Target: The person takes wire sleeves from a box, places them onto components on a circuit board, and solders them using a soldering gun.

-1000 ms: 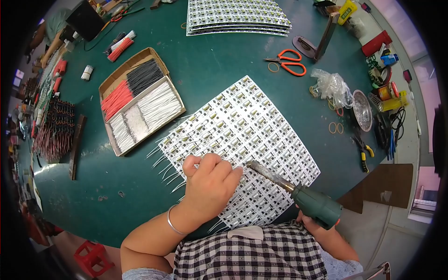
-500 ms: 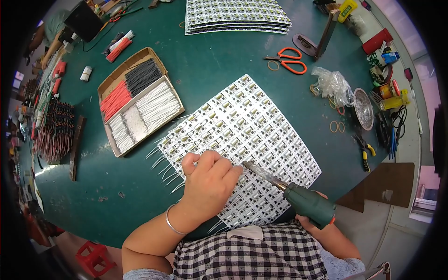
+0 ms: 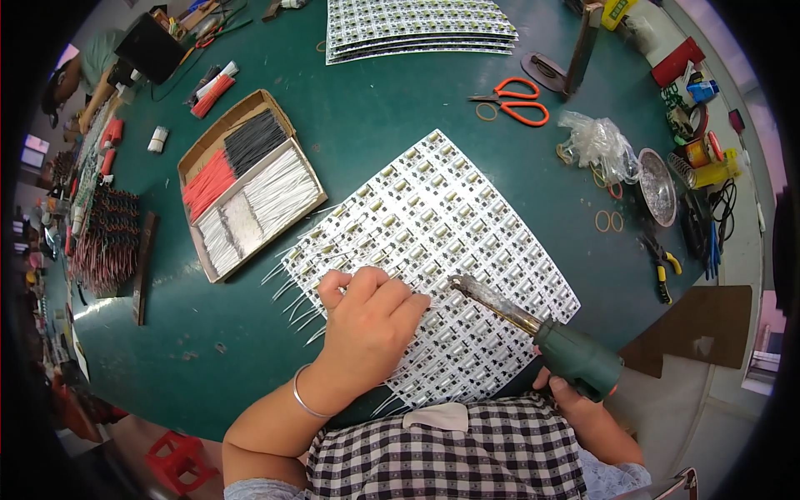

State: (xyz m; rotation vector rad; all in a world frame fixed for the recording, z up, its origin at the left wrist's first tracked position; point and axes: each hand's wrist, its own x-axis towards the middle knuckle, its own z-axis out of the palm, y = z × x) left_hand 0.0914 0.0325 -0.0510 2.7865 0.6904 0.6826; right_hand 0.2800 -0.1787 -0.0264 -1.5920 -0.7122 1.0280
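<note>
A white panel of small circuit boards (image 3: 479, 221) lies slanted on the green table, with thin white wires (image 3: 293, 307) sticking out past its left edge. My left hand (image 3: 371, 329) rests over the panel's middle-left, fingers closed together in a pinch; whatever is between the fingertips is hidden. My right hand (image 3: 573, 402), near the table's front edge, grips a green-bodied soldering gun (image 3: 577, 357). Its metal barrel points up and left over the panel, and the dark tip (image 3: 460, 283) is a short way right of my left fingertips.
Left of the panel is a cardboard box (image 3: 200, 152) of red, black and white wires. More panels are stacked (image 3: 421, 29) at the back. On the right are orange-handled scissors (image 3: 521, 104), a plastic bag (image 3: 602, 142), a metal dish (image 3: 658, 187) and yellow-black pliers (image 3: 663, 268).
The soldering gun has moved right with my right hand, and its tip has come away from my left fingertips. My left hand has barely moved. The view has shifted slightly.
</note>
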